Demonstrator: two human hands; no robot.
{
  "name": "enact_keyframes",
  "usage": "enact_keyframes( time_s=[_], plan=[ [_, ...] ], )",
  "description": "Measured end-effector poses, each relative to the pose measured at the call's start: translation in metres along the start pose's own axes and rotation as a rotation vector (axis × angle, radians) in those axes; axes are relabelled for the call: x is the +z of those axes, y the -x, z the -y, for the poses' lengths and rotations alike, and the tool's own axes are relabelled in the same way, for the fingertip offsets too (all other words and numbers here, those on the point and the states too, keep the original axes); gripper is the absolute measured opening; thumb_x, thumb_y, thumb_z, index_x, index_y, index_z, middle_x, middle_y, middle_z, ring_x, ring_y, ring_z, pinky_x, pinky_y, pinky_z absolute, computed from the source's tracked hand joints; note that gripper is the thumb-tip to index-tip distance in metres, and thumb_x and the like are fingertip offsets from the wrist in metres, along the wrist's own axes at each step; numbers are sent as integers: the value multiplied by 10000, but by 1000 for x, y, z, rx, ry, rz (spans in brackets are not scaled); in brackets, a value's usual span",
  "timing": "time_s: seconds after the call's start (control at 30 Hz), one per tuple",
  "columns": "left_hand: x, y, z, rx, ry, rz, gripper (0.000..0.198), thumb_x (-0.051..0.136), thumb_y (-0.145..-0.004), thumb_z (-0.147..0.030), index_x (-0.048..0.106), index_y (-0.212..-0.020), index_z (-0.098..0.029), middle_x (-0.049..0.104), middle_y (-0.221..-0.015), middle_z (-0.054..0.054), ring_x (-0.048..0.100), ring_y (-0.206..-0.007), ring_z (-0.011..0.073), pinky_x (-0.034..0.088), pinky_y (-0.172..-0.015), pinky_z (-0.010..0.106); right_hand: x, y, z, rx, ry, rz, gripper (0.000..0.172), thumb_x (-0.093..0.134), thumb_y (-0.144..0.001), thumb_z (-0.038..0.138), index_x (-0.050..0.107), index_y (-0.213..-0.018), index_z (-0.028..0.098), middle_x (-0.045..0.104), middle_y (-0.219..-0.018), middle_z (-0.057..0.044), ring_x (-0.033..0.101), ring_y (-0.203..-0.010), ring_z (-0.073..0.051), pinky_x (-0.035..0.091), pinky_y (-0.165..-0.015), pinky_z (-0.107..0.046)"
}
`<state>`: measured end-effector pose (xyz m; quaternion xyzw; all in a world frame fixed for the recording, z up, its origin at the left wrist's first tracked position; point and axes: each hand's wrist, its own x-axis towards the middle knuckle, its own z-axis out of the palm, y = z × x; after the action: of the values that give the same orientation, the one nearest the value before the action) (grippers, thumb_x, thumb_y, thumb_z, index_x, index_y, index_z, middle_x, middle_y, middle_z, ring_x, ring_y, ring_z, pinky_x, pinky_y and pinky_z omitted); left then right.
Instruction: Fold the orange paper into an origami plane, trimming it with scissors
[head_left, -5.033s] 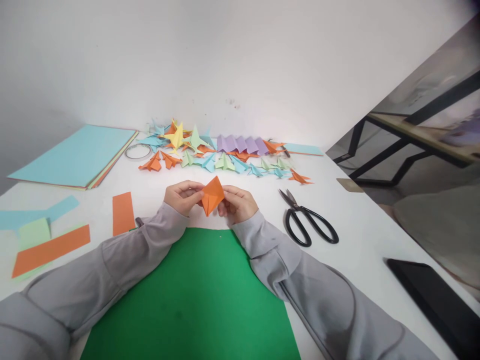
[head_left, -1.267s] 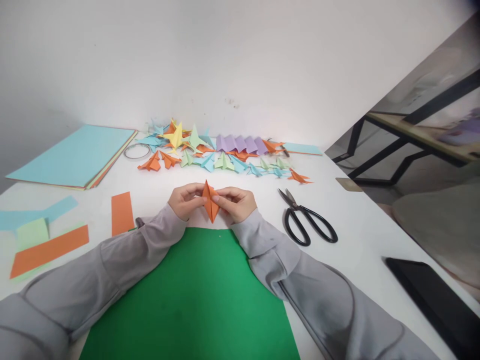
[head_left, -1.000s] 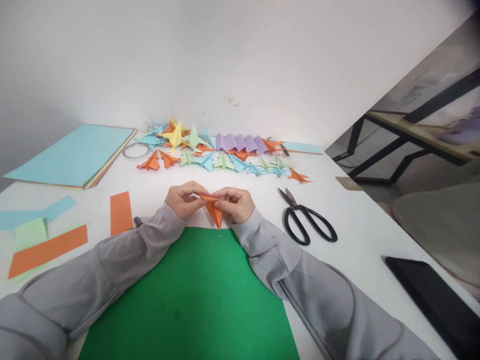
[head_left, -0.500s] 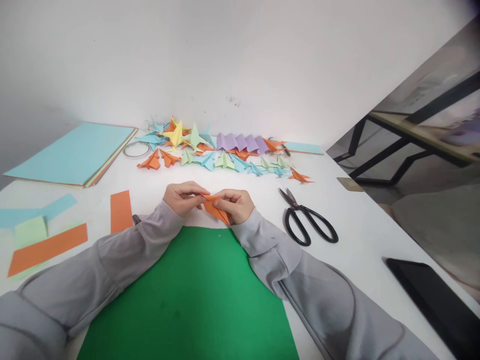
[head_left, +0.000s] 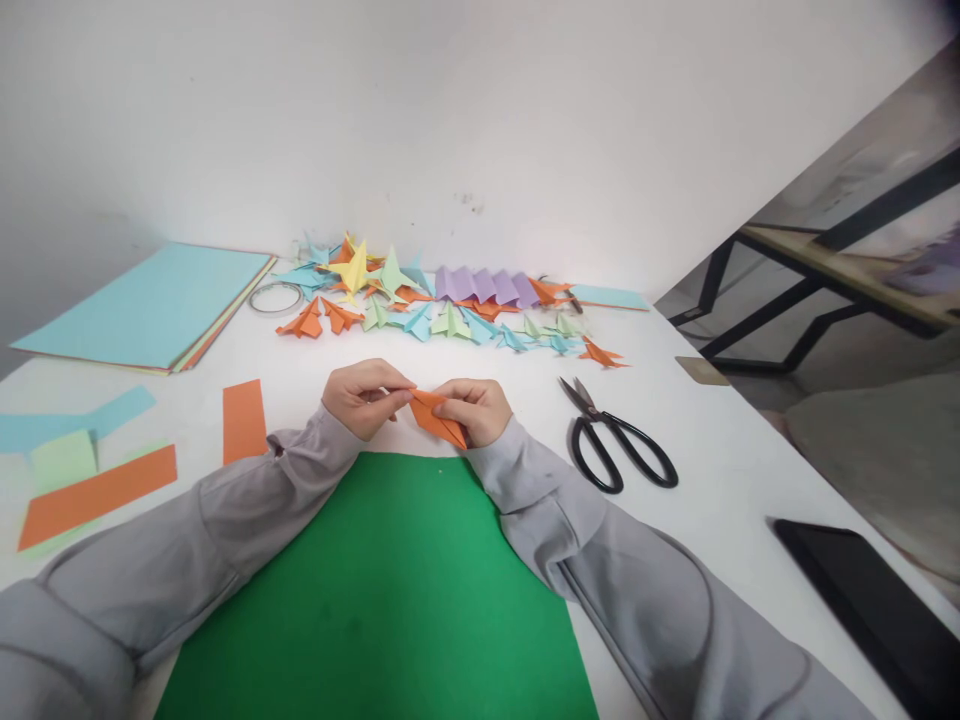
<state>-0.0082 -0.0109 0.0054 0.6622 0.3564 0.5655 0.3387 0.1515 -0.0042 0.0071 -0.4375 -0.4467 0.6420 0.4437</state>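
Between my two hands is a small folded piece of orange paper (head_left: pixel 435 416), held just above the far edge of a green sheet (head_left: pixel 375 590). My left hand (head_left: pixel 366 396) pinches its left tip between thumb and fingertips. On the other side, my right hand (head_left: pixel 480 410) grips the paper's right part, with the thumb lying on top and the fingers curled behind. Part of the paper is hidden by the right thumb and fingers.
Several folded paper planes (head_left: pixel 450 322) line the wall, around pleated purple paper (head_left: pixel 487 287). Black-handled scissors (head_left: pixel 600 430) lie open at right, beyond them a black tablet-like device (head_left: pixel 862 600). At left are stacked coloured sheets (head_left: pixel 150 305), orange strips (head_left: pixel 244 420) and a ring-shaped roll (head_left: pixel 275 297).
My left hand has shifted slightly left, toward the paper's tip, so more of the orange paper shows between the hands. My right hand keeps its grip, nearly still.
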Motion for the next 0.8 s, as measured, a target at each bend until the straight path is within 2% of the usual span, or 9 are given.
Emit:
enact_keyframes(
  time_s=[0.2,0.3,0.57,0.8],
  plan=[
    [3,0,-2,-31,104,-26,84,715,-612,-203,719,-664,-137,611,-619,45,553,-445,99,472,-328,197,-1,-1,-1,-17,11,-8,93,608,-412,135,681,-461,168,562,-366,33,427,-353,-81,296,-377,-208],
    [3,0,-2,-51,128,-34,85,727,-603,-204,717,-652,-135,610,-604,40,558,-449,100,474,-326,193,-1,-1,-1,-20,-6,-10,96,606,-408,140,682,-457,172,583,-384,28,455,-370,-93,322,-389,-212],
    [-7,-6,5,-228,212,108,112,750,-592,-216,716,-660,-133,621,-564,21,551,-406,97,480,-354,216,0,-1,1,-7,-6,-17,106,596,-404,108,677,-446,163,576,-378,23,463,-376,-94,331,-391,-212],
    [-12,-10,3,-352,300,121,132,780,-540,-209,699,-606,-129,613,-527,16,556,-403,114,484,-371,238,1,0,0,17,18,-24,102,604,-410,121,682,-460,163,562,-363,29,434,-356,-82,296,-373,-201]
  ],
)
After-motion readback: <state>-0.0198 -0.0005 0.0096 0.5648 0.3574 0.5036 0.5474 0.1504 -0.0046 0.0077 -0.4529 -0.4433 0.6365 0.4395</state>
